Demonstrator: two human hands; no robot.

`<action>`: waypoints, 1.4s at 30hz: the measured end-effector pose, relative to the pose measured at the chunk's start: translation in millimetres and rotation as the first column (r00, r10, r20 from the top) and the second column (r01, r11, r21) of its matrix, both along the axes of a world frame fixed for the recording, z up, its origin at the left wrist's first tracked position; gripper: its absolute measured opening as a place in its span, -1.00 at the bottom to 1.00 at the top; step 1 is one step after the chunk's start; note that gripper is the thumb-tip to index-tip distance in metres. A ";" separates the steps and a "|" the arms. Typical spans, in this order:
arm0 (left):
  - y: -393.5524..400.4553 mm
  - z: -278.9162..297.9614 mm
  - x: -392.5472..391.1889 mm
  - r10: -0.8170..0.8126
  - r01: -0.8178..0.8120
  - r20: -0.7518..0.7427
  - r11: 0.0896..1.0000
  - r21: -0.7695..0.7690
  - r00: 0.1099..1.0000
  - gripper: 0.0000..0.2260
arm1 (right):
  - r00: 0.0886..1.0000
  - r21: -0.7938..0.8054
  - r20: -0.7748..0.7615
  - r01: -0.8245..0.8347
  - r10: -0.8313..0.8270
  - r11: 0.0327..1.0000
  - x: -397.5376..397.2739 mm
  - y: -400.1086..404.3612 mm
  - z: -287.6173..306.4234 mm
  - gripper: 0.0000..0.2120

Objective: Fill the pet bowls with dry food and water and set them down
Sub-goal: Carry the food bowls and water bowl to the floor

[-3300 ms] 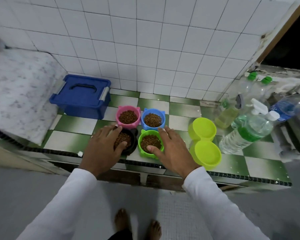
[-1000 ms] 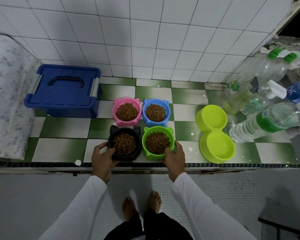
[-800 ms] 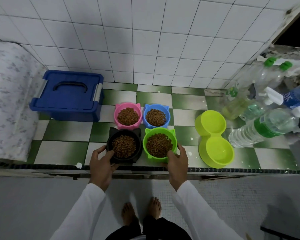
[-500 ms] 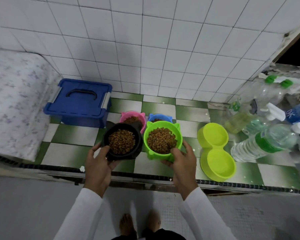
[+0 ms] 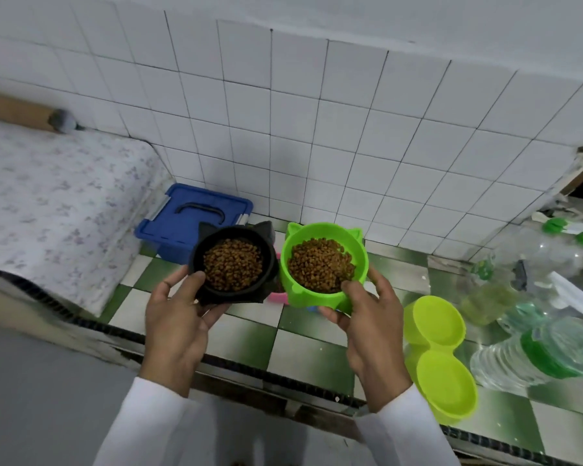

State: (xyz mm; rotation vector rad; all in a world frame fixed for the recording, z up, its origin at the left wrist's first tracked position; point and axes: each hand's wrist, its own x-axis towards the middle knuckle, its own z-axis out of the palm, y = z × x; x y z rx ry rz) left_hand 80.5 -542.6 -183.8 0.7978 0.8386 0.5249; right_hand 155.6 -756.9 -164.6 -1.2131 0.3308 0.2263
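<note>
Now both kibble-filled bowls are off the counter (image 5: 303,334): left hand (image 5: 175,317) grips the black bowl (image 5: 233,264), right hand (image 5: 371,317) the green bowl (image 5: 323,264), ready for setting down elsewhere.
</note>
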 end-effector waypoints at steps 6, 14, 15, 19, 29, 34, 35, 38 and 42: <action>12.9 23.3 -6.9 0.094 -0.095 0.051 0.995 0.032 0.994 -0.86 | 0.996 0.040 0.065 -0.068 0.066 0.997 7.0 19.9 26.2 -0.52; 48.1 36.9 -35.2 0.221 -0.227 0.093 0.972 0.059 0.971 -0.72 | 0.978 0.034 0.098 -0.187 0.183 0.982 -0.4 71.6 39.6 -0.51; 56.1 37.4 -41.0 0.240 -0.246 0.094 0.968 0.057 0.966 -0.73 | 0.974 0.029 0.101 -0.206 0.203 0.978 -3.3 81.6 41.1 -0.53; 90.6 38.7 -66.1 0.302 -0.308 0.092 0.949 0.061 0.949 -0.75 | 0.962 0.040 0.086 -0.262 0.258 0.964 -18.0 125.1 43.0 -0.54; 193.1 47.8 -150.7 0.473 -0.477 0.092 0.878 0.037 0.876 -0.65 | 0.902 0.029 0.095 -0.426 0.422 0.904 -69.8 254.5 46.0 -0.49; 238.8 44.2 -196.8 0.534 -0.540 0.086 0.839 0.061 0.841 -0.65 | 0.869 0.018 0.073 -0.491 0.489 0.871 -102.4 314.0 41.3 -0.50; 247.8 43.4 -207.3 0.547 -0.553 0.088 0.831 0.063 0.832 -0.65 | 0.862 0.016 0.071 -0.505 0.503 0.863 -110.1 326.3 40.7 -0.50; 269.6 43.4 -235.9 0.585 -0.591 0.096 0.804 0.066 0.806 -0.66 | 0.833 0.016 0.074 -0.550 0.548 0.835 -132.7 359.4 40.7 -0.53; 294.6 41.4 -269.4 0.642 -0.647 0.086 0.761 0.049 0.762 -0.65 | 0.798 0.030 0.052 -0.603 0.601 0.797 -159.4 397.4 39.4 -0.51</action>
